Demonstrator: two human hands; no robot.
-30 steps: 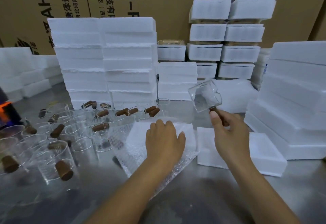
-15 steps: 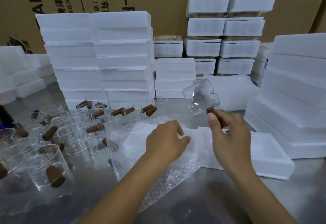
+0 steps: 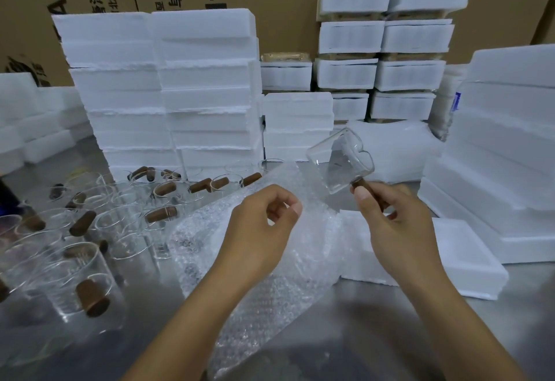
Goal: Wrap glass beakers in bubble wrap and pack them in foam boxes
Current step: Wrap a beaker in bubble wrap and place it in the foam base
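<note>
Glass beaker (image 3: 341, 160) tilted in the air, right hand (image 3: 399, 224) gripping its brown handle (image 3: 365, 185); left hand (image 3: 261, 230) pinches the bubble wrap (image 3: 270, 290), far edge raised off the desk (image 3: 375, 335).

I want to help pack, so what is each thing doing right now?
Held beaker: in the air, tilted, unwrapped.
Right hand: grips its brown handle.
Bubble wrap: far edge lifted, rest on table.
Left hand: pinches the lifted edge.
Other beakers: upright on table, unwrapped.
Foam box: flat on table.
</note>
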